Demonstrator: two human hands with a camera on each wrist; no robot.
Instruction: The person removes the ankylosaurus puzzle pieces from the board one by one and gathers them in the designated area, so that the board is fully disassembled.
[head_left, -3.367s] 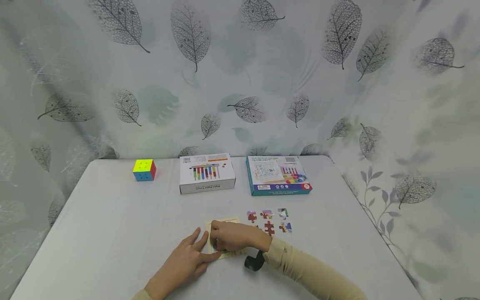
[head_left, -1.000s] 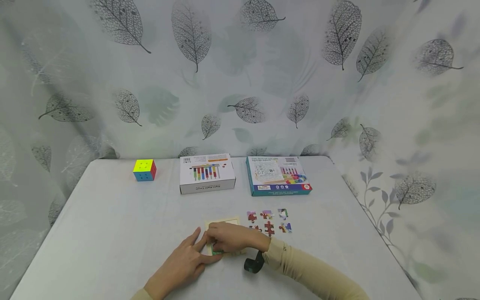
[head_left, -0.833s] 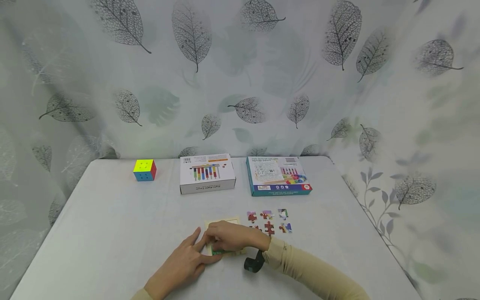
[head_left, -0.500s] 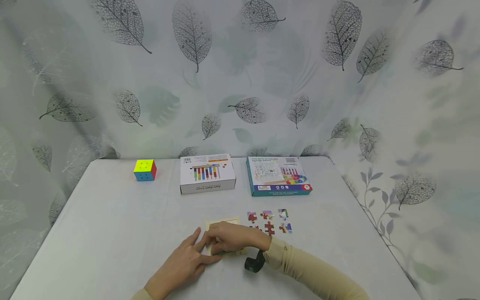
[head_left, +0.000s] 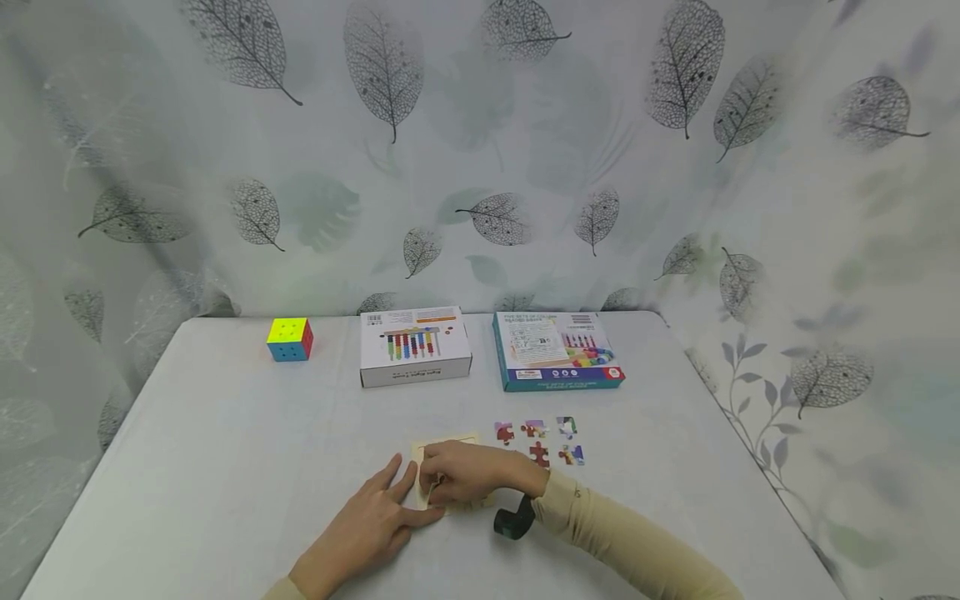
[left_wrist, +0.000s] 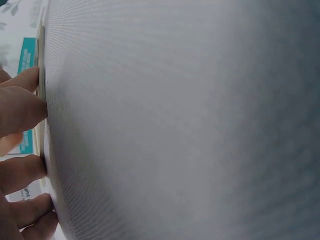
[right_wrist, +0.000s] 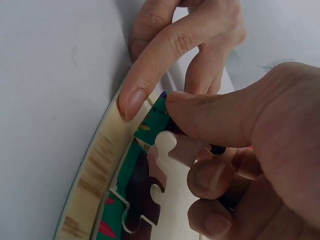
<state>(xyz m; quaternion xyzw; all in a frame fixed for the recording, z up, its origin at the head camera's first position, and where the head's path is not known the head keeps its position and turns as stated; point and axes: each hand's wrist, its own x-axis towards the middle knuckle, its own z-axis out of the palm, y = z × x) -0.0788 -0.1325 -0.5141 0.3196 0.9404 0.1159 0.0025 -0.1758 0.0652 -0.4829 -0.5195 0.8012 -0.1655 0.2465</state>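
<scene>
A shallow wooden jigsaw tray (head_left: 452, 440) lies on the table under both hands. My left hand (head_left: 367, 525) rests at its near left side with fingers extended; in the right wrist view one fingertip (right_wrist: 134, 102) presses the wooden rim. My right hand (head_left: 468, 471) is over the tray, fingers curled. Close up, its thumb and fingers hold a green-and-dark puzzle piece (right_wrist: 153, 122) at the tray's corner, against the inner edge. Beside it, green and dark puzzle pieces (right_wrist: 131, 175) sit in the tray along the rim. The right hand hides most of the tray from above.
Several loose puzzle pieces (head_left: 538, 453) lie in rows right of the tray. Farther back stand a colourful cube puzzle (head_left: 289, 340), a white box (head_left: 415, 347) and a teal-edged box (head_left: 557, 351). A patterned curtain (head_left: 480, 167) hangs behind the white table (head_left: 225, 450).
The right hand has shifted slightly to the right, away from the left index finger, and its wrist now covers a loose piece. The left hand stays in place.
</scene>
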